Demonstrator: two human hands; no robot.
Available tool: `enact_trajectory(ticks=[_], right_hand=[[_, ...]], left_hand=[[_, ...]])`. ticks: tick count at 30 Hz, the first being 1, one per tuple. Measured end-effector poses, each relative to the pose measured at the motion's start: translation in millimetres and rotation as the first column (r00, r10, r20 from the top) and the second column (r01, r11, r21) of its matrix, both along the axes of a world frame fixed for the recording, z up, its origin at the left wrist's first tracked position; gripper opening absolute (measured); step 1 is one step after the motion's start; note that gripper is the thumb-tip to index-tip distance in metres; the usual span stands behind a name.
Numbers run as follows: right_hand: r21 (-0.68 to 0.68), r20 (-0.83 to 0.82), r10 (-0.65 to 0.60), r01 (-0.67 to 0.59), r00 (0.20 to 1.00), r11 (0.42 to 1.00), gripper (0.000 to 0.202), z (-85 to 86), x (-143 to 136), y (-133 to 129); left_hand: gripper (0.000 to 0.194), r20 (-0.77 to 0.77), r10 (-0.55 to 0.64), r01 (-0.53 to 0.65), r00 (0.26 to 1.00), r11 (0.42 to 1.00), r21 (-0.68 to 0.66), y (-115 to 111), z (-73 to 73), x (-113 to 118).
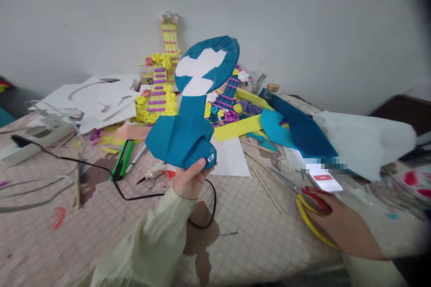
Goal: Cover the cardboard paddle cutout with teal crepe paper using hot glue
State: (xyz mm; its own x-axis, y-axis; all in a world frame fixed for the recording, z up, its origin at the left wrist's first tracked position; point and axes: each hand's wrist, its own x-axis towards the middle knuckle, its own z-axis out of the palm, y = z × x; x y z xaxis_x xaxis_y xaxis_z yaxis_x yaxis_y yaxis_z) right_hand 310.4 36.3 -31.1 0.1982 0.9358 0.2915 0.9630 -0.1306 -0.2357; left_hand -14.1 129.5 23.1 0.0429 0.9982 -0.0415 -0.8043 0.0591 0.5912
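Note:
My left hand (191, 181) holds up a teal paper-covered cutout (191, 107) by its lower right edge, thumb on the near face. The cutout has an oval upper end, a narrow neck and a wide rounded base. Folded teal flaps on the oval leave a white patch (202, 63) bare. At the right, my right hand (350, 224) is closed on scissors (318, 199) with red and yellow handles, their blades pointing toward the back left. Just beyond that hand lies a lit phone (325, 181).
Decorated yellow and blue paper pieces (160, 87) stand at the back by the wall. White card scraps (101, 103), a power strip (37, 141), a green cutter (123, 159), a glue gun (153, 172) with a black cord, wooden sticks (267, 188) and blue sheets (299, 123) lie around.

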Motion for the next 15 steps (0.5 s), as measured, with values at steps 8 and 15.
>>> enact_trajectory(ticks=[8, 15], right_hand=[[-0.254, 0.059, 0.103, -0.085, 0.993, 0.964, 0.041, 10.0, 11, -12], [-0.237, 0.007, 0.087, -0.083, 0.996, 0.968, 0.036, 51.7, -19, 17]], left_hand=[[0.056, -0.095, 0.04, -0.039, 0.995, 0.999, 0.016, 0, -9.0, 6], [0.057, -0.122, 0.063, -0.057, 0.99, 0.997, 0.053, 0, -10.2, 6]])
